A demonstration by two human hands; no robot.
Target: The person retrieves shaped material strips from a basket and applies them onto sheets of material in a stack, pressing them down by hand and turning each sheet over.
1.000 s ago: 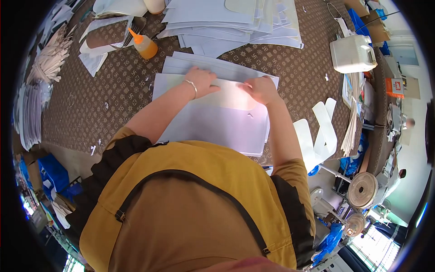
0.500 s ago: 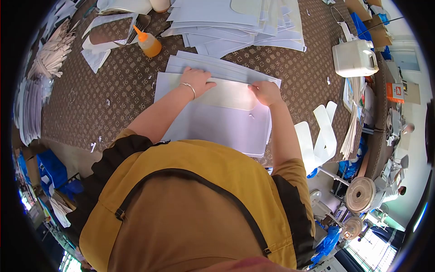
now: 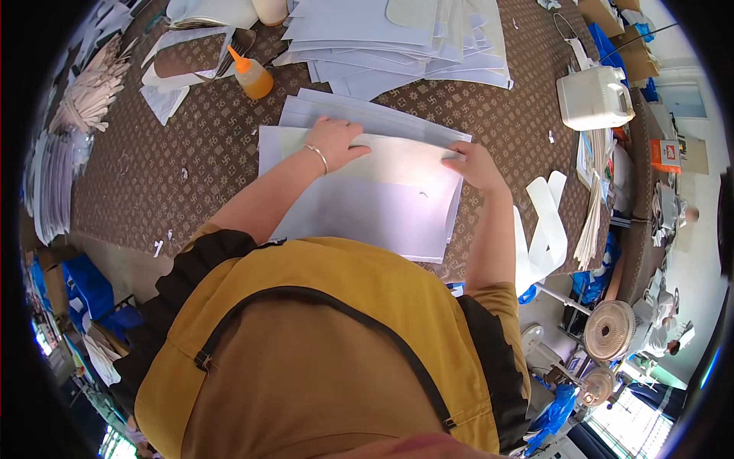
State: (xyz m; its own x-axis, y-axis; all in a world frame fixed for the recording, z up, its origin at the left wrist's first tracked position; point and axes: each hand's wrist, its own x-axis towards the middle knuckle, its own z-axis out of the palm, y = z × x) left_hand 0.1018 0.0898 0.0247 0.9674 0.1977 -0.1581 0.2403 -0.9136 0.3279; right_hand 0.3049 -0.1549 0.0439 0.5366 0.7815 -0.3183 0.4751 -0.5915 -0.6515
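Pale grey-lilac sheets [image 3: 359,218] lie stacked and slightly fanned on the patterned table, close to my body. Along the upper part of the top sheet runs a cream strip [image 3: 382,163]. My left hand [image 3: 335,143] rests on the strip's upper left, fingers spread flat. At the upper right edge of the sheets, my right hand [image 3: 472,164] pinches the corner between thumb and fingers. A small scrap [image 3: 423,193] sits on the top sheet.
Beyond are a large sheet pile [image 3: 367,30] and an orange-tipped bottle [image 3: 251,75]. White cut pieces [image 3: 544,222] lie at right, below a white jug [image 3: 595,98]. Bundled strips [image 3: 95,88] are at the far left. A fan [image 3: 609,330] stands beyond the table edge.
My right hand has slid rightward along the strip to the sheets' corner. My left hand has stayed nearly in place.
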